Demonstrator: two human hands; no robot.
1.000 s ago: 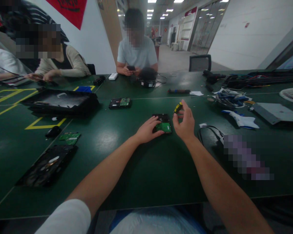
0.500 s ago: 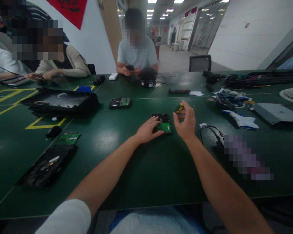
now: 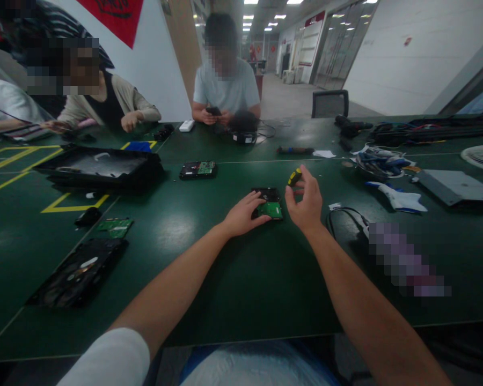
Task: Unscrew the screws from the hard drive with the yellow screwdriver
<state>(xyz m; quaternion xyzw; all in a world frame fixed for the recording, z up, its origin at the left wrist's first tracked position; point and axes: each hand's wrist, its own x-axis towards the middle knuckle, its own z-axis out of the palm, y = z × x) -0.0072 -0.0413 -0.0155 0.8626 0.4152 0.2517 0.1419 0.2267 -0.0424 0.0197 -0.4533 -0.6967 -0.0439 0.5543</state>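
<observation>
A hard drive with a green circuit board [image 3: 271, 209] lies on the dark green table in front of me. My left hand [image 3: 245, 214] grips its left side, thumb on the near edge and fingers over the black part. Just right of the drive, my right hand [image 3: 305, 197] is raised and pinches a short yellow and black screwdriver handle [image 3: 294, 177] between thumb and fingers. The tool's shaft cannot be made out.
Another drive [image 3: 198, 170] lies beyond my left hand. At left are a black casing [image 3: 100, 163], a loose green board [image 3: 116, 227] and a black drive body [image 3: 80, 272]. Cables [image 3: 380, 162], a glove [image 3: 400, 197] and a metal box [image 3: 459, 187] lie right. People sit across the table [image 3: 177, 236].
The screwdriver handle has turned and shifted slightly within my right hand. My left hand and the drive look unmoved. At far left, a person's hand has lifted and moved right.
</observation>
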